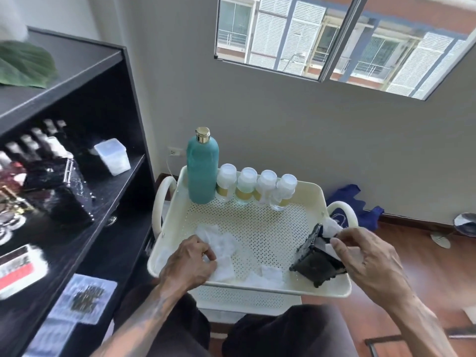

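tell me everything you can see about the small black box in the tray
The small black box has a rough, glittery surface and a ridged edge. It sits tilted in the near right corner of the cream perforated tray, resting on the tray floor. The right hand grips its right side, with white paper against its top.

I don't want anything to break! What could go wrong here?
The black box is tilted near the tray's front corner, held by the right hand; it might slip over the rim. The left hand grips white tissue; a hard tug could shake the tray, and the tall teal bottle might tip into the four small bottles beside it.
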A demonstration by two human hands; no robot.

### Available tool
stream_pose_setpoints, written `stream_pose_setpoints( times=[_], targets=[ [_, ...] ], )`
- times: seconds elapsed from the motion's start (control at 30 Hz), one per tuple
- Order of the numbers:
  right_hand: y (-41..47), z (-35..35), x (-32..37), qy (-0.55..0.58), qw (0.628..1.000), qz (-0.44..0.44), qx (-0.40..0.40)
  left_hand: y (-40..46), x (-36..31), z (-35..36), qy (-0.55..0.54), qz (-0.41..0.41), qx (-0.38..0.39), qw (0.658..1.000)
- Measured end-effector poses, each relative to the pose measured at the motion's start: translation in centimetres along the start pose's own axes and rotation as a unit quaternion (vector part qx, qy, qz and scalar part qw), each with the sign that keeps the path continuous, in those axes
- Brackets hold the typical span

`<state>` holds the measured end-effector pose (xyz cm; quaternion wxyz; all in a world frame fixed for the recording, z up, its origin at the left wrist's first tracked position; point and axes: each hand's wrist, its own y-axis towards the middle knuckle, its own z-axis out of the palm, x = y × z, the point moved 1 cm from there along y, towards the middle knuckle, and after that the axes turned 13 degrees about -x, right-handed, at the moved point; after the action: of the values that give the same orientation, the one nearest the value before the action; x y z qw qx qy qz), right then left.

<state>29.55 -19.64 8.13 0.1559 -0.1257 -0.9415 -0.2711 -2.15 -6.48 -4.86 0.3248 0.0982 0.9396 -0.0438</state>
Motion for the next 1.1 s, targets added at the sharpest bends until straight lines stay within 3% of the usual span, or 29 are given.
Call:
stream_pose_setpoints(
  times=[0.1,0.2,0.27,0.37,0.43,0.57,0.67,0.83,1.0,1.1],
  targets=[
    [-0.7,-0.3,-0.5,0.057,0.997,0.045,-0.002,-0.1,0.0,0.0,-0.003,-0.006,-0.007,1.0],
    [-1.0,0.0,-0.1,0.062,0.998,0.024,0.009,-0.1,0.1,0.0,0.0,-0.015,-0.003,1.0],
    [-1.1,0.2,0.3,0.024,0.999,-0.019,0.01,-0.1,0.1,0.0,0.002,-0.011,-0.003,1.0],
    [-1.7,1.6,0.7,-0.103,0.985,-0.079,0.114,-0.1,0.1,-0.1,0.006,-0.008,-0.004,1.0],
    [-1.9,2.1,0.8,-0.13,0.977,-0.083,0.144,-0.2,0.2,0.0,0.007,-0.01,-0.006,1.0],
    [-1.9,1.9,0.0,-0.014,0.986,-0.031,0.164,0.0,0.4,0.1,-0.004,-0.02,-0.008,1.0],
    [-2.7,1.2,-1.1,0.047,0.987,-0.01,0.153,0.2,0.6,0.2,-0.004,-0.027,-0.007,1.0],
    [-2.0,0.1,-2.4,0.045,0.989,0.027,0.139,0.4,0.9,0.4,-0.007,-0.031,-0.006,0.999],
    [0.3,0.5,-1.3,-0.021,0.988,0.028,0.151,0.4,1.1,0.5,-0.012,-0.035,-0.006,0.999],
    [0.7,1.0,-0.2,-0.055,0.991,0.009,0.118,0.2,1.0,0.5,-0.011,-0.037,-0.012,0.999]
  ],
)
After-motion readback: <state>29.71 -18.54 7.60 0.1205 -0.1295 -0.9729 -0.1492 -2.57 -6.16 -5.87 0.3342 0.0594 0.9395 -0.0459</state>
